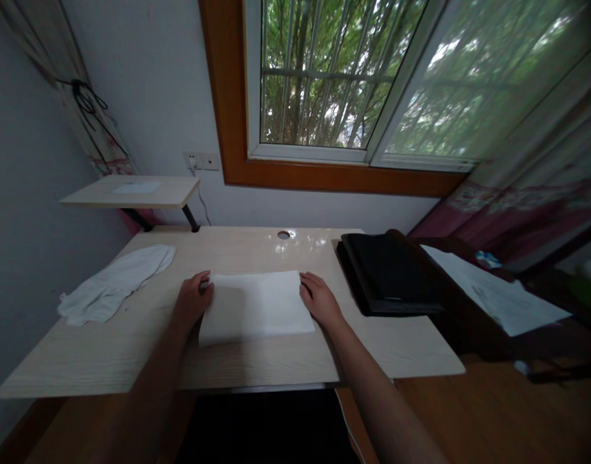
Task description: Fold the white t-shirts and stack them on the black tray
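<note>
A flat white rectangular sheet [259,306] lies on the pale wooden desk [295,367] in front of me; whether it is paper or folded cloth I cannot tell. At its upper left edge rests my left hand [194,299], fingers bent and a gap showing between thumb and forefinger. My right hand [320,299] lies against the upper right edge, its fingers stretched out and lightly curved. Both hands touch the sheet's sides without a visible grip. A shadow falls across the sheet's left half.
A crumpled white cloth [118,283] lies on the desk's left. Black flat cases [392,274] are stacked at the right. A raised shelf [92,193] stands back left, and a cable hole [283,236] sits near the wall. Papers [498,290] lie on dark furniture further right.
</note>
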{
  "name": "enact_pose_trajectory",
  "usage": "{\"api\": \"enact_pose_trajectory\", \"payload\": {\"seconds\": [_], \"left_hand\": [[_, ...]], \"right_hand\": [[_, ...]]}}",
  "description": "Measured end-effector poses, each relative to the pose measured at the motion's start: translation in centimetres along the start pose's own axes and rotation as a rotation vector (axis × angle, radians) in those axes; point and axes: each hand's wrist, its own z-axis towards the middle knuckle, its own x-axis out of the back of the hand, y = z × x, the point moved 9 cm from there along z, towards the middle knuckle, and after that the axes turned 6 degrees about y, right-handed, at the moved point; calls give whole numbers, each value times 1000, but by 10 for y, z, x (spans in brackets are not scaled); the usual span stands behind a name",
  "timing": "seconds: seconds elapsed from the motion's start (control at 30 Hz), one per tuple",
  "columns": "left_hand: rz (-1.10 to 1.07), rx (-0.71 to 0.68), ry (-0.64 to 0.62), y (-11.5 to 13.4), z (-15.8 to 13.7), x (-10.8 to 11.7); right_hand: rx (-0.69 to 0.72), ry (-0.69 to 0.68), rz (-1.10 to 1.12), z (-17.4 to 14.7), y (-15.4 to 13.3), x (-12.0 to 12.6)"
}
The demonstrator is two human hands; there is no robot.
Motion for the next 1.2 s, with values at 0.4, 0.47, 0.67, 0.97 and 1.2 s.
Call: {"api": "enact_pose_trajectory", "payload": {"seconds": [0.4,0.47,0.67,0.97,1.2], "left_hand": [[57,30,39,1,0,3],[53,44,13,1,-1,2],[-8,35,-44,2,-2,-1],[-136,89,-64,-9,-1,-7],[-154,120,-15,-18,8,-14]], "right_hand": [[-45,10,119,1,0,7],[-46,13,130,1,-1,7],[-65,16,168,1,3,6],[-72,18,212,1,6,5],[-14,25,173,2,3,5]]}}
